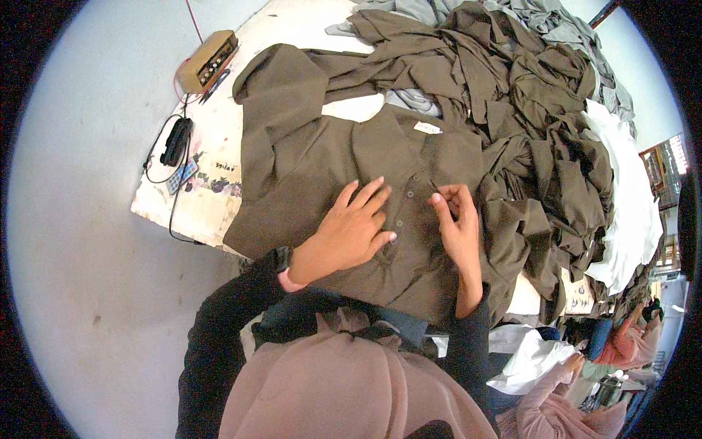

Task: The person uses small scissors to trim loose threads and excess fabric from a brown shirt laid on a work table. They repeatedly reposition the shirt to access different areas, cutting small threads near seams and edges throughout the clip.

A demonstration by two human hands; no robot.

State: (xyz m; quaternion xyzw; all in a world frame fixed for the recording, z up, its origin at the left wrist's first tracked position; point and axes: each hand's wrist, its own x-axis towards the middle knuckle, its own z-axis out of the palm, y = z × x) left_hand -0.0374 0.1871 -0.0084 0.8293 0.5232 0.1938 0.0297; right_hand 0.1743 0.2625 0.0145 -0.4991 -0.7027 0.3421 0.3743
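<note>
A dark brown button-up shirt (307,214) lies spread on the table before me, its collar away from me and a white label (427,128) inside the neck. Flat on its front rests my left hand (351,230), fingers spread, its thumb beside the button placket. Small buttons (410,194) run down the placket between my hands. My right hand (458,219) is just right of the placket, thumb and fingers pinched around a thin dark pointed tool (433,186). Most of that tool is hidden in the fingers, so its exact kind is unclear.
Brown garments (548,181) are heaped right and behind, with grey cloth (417,101) and white cloth (625,219) around them. At left are a brown box with knobs (208,63), thread snips (215,86), a black cabled device (177,141) and a remote control (182,176). Other people sit at lower right.
</note>
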